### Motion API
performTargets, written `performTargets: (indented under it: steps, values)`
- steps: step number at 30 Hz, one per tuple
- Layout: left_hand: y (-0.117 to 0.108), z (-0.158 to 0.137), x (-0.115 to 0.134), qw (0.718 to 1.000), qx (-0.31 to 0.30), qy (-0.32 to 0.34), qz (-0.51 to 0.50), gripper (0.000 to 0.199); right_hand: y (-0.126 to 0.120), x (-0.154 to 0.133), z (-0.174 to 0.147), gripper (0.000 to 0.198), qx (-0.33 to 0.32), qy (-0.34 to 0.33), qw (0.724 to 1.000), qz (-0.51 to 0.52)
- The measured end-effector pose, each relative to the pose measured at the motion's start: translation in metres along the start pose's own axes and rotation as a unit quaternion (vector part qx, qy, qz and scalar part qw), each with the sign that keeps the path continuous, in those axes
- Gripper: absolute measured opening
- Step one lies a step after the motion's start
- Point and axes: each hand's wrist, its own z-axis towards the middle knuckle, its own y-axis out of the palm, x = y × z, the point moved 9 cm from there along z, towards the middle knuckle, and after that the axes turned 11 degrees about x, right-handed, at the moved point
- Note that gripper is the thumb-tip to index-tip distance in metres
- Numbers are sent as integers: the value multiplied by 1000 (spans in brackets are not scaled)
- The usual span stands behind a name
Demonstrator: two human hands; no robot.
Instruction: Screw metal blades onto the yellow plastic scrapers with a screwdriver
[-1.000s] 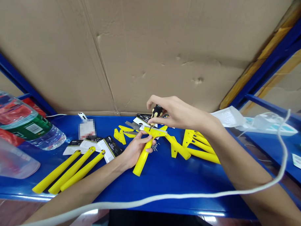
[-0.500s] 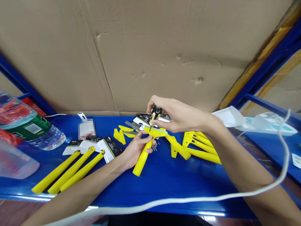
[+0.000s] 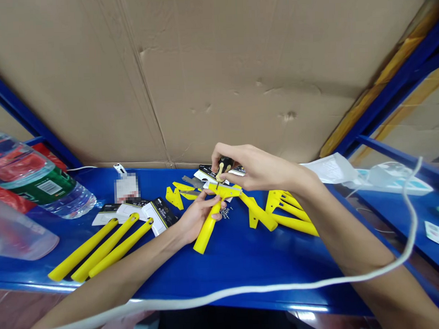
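from the head view, our left hand (image 3: 195, 222) grips the yellow tool (image 3: 205, 233) by its neck over the blue table (image 3: 273, 261); our right hand (image 3: 253, 167) clasps the screwdriver (image 3: 221, 174); we judge the tool light, stiff, slightly slippery, best held there.

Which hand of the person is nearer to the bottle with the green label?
Left: the left hand, gripping a yellow tool, is to the right of the bottle; the right hand, holding a screwdriver, is farther right of it.
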Motion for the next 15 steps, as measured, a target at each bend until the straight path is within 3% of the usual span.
performTargets:
  steps: [11, 15]
  values:
    - [4, -3, 1, 1000, -8, 11, 12, 36, 2, -2, 2, 15, 5, -11, 1000, -28]
    - [4, -2, 13, 999, -5, 36, -5, 39, -12, 4, 3, 24, 69, 39, 996, 37]
